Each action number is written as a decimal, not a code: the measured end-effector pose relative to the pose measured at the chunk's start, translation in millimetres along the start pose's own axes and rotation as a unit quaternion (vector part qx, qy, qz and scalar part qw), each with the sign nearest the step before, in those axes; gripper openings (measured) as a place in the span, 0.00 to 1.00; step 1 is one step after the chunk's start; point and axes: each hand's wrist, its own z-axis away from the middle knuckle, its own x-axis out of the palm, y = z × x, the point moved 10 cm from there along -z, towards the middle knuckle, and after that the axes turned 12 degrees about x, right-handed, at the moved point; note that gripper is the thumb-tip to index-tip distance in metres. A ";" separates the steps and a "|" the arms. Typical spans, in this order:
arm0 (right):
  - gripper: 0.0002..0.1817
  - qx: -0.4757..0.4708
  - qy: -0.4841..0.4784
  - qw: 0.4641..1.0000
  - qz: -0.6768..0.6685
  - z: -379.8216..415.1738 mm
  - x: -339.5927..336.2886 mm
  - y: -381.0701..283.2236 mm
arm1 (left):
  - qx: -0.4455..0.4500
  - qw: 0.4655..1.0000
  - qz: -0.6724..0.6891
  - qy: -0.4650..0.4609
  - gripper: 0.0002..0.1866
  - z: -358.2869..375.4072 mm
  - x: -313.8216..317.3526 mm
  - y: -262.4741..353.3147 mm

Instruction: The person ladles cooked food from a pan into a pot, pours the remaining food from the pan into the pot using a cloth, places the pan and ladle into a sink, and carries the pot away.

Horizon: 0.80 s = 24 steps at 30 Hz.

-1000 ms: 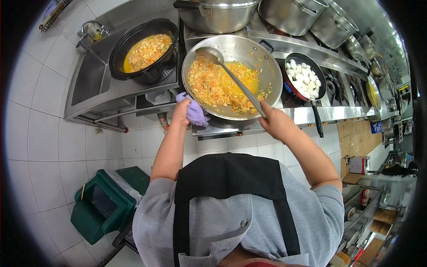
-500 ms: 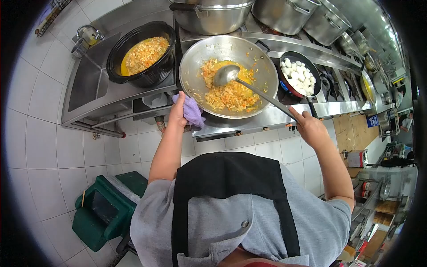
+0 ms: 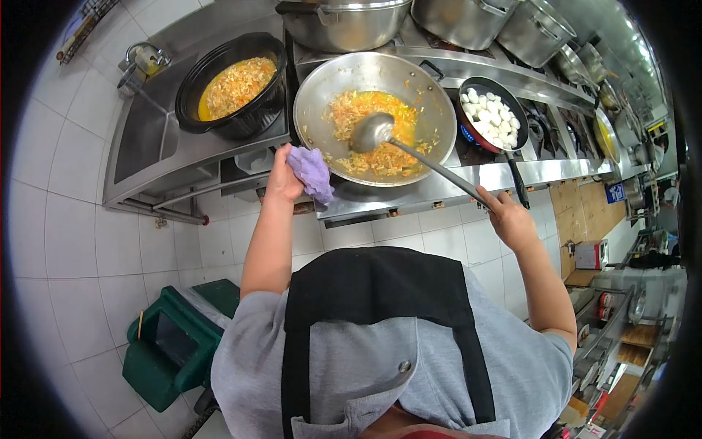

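One long-handled ladle (image 3: 373,133), its bowl resting among the chopped orange-and-yellow food (image 3: 349,110) in a wide metal pan (image 3: 313,99), which is set on the stove (image 3: 541,173). One right hand (image 3: 513,223), its fingers closed on the far end of the ladle's handle, clear of the pan's rim. One left hand (image 3: 284,179), its fingers clamped on a bunched purple cloth (image 3: 311,173) just beside the near left rim; whether the pan is gripped through it cannot be told. To the right, one skillet (image 3: 518,183) of white pieces (image 3: 491,121), with a blue flame (image 3: 466,134) visible beneath; to the left, one black pot (image 3: 252,123) of similar food. For good handling, the ladle is best passed low along the pan's curved wall, in unhurried strokes, so that nothing is spilled; the pan is best steadied only through the cloth, and its loose folds held away from any burner.
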 end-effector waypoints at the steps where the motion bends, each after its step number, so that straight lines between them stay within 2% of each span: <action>1: 0.34 0.014 -0.006 1.000 -0.011 2.9 -0.1 0.7 | 0.021 0.998 0.014 -0.054 0.17 -0.5 -1.9 5.3; 4: 0.34 0.021 0.012 0.998 -0.054 1.7 2.8 -3.5 | 0.045 0.985 -0.158 -0.061 0.17 5.8 -8.7 3.2; 7: 0.34 0.027 0.000 0.996 -0.083 -1.1 9.9 -16.8 | 0.022 0.977 -0.214 -0.010 0.17 -2.8 -13.4 -1.4; 11: 0.34 0.028 -0.024 0.994 -0.100 -5.9 16.3 -24.1 | 0.135 0.921 -0.353 0.090 0.15 -17.3 -36.1 18.2; 14: 0.33 0.036 -0.040 0.994 -0.095 -7.9 19.3 -23.0 | 0.104 0.890 -0.395 0.203 0.16 -4.5 -46.2 29.1; 17: 0.33 0.040 -0.038 0.990 -0.129 -8.0 22.9 -18.9 | 0.145 0.952 -0.195 0.184 0.18 -1.8 -34.4 22.3; 20: 0.33 0.060 -0.047 0.986 -0.149 -11.0 30.4 -12.2 | 0.096 0.951 -0.269 0.123 0.20 -8.8 -24.7 20.8; 23: 0.32 0.054 -0.044 0.983 -0.170 -11.3 28.1 -12.4 | 0.027 0.934 -0.336 0.117 0.20 -8.2 -14.1 18.7; 24: 0.32 0.054 -0.046 0.983 -0.172 -10.9 26.7 -12.5 | -0.001 0.947 -0.303 0.107 0.21 -14.0 -18.7 10.6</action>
